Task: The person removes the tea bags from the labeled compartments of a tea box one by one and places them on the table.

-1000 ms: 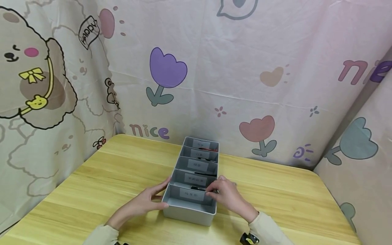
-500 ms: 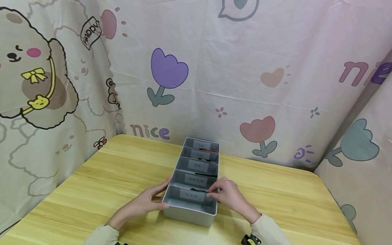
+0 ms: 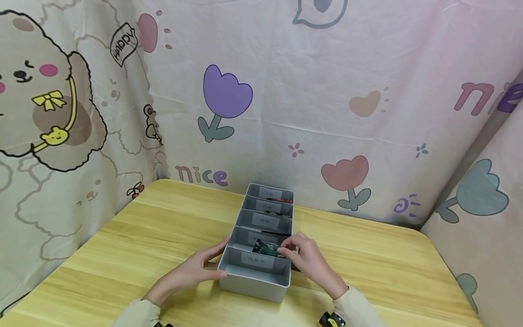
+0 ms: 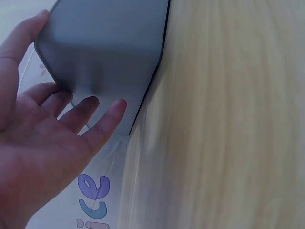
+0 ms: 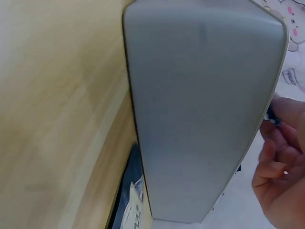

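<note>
A long grey box (image 3: 253,288) with cross dividers and white paper labels stands on the wooden table. Over its second-nearest compartment, my right hand (image 3: 304,254) pinches a small green and black circuit board (image 3: 265,248) between thumb and fingertips. The board's face shows in the head view; in the right wrist view only a dark bit peeks out from the fingers (image 5: 286,112). My left hand (image 3: 198,268) rests along the box's left side, thumb at the near corner. In the left wrist view its spread fingers (image 4: 112,117) lie against the side wall.
Thin items lie in the farther compartments, among them a red one (image 3: 281,200) and a black one (image 3: 275,233). A dark thing with white printed pieces (image 5: 131,200) lies beside the box's right side. A printed curtain (image 3: 286,113) hangs behind the table (image 3: 180,213).
The right hand has tilted the circuit board, so a thin dark edge has turned into a visible green face above the divider. The left hand and box hold their place.
</note>
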Action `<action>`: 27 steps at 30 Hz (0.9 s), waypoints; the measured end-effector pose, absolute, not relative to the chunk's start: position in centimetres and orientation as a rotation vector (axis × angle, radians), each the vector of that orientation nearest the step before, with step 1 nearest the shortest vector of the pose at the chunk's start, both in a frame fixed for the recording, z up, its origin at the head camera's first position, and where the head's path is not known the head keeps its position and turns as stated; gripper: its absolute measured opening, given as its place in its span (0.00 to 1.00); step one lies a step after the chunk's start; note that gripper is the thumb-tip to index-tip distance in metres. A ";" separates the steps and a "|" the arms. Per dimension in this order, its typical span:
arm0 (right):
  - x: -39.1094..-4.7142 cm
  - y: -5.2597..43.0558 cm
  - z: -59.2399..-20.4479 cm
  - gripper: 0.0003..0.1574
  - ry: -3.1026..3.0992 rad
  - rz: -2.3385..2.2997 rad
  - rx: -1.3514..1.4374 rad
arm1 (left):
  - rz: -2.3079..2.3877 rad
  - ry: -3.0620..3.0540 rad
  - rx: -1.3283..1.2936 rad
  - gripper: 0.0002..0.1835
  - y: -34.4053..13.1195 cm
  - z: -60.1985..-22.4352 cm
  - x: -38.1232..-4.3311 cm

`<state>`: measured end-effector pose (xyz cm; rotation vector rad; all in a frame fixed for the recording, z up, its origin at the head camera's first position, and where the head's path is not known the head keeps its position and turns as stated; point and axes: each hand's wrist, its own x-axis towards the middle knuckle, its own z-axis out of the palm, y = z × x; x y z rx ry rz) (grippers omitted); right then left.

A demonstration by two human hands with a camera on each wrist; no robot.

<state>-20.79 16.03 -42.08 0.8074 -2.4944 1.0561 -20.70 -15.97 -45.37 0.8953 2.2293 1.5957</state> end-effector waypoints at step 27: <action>-22.0 17.3 -40.0 0.04 -2.269 1.455 0.556 | 1.590 2.239 0.920 0.44 -16.0 -45.4 -20.6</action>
